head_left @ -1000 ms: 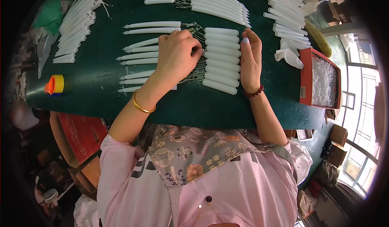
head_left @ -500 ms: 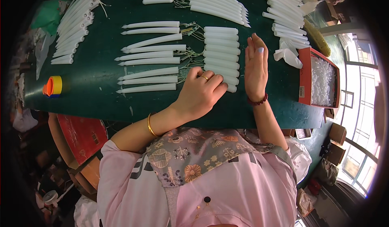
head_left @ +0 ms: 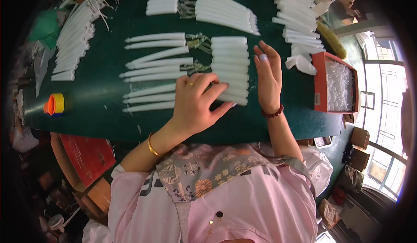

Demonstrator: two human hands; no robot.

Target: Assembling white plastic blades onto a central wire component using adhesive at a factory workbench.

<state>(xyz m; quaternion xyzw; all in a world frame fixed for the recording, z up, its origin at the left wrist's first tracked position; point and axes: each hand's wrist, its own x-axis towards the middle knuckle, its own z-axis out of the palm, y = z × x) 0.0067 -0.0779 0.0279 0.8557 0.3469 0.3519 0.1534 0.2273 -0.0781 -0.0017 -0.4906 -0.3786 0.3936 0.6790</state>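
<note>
On the green table, a stack of short white tubes (head_left: 229, 65) lies side by side in front of me. Thin wires (head_left: 200, 43) join these tubes to white taper candle sticks (head_left: 158, 64) with pointed tips, which lie to their left. My left hand (head_left: 195, 100) is over the near wires, its thumb and fingers apart and reaching to the left ends of the nearest tubes. It hides the lower wires and some candle ends. Beyond the tubes' right ends, my right hand (head_left: 270, 80) stands on edge, fingers stretched and holding nothing.
Another wired candle group (head_left: 226, 11) lies farther back. White candle pieces (head_left: 76, 47) are piled at the left, with more white tubes (head_left: 297, 19) at the far right. A red box (head_left: 320, 84) of small clear pieces stands right; a yellow-orange tape roll (head_left: 56, 104) lies left.
My left hand has opened from a closed grip near the wires and shifted slightly left. My right hand stays flat beside the tubes' ends. The whole view has shifted a little.
</note>
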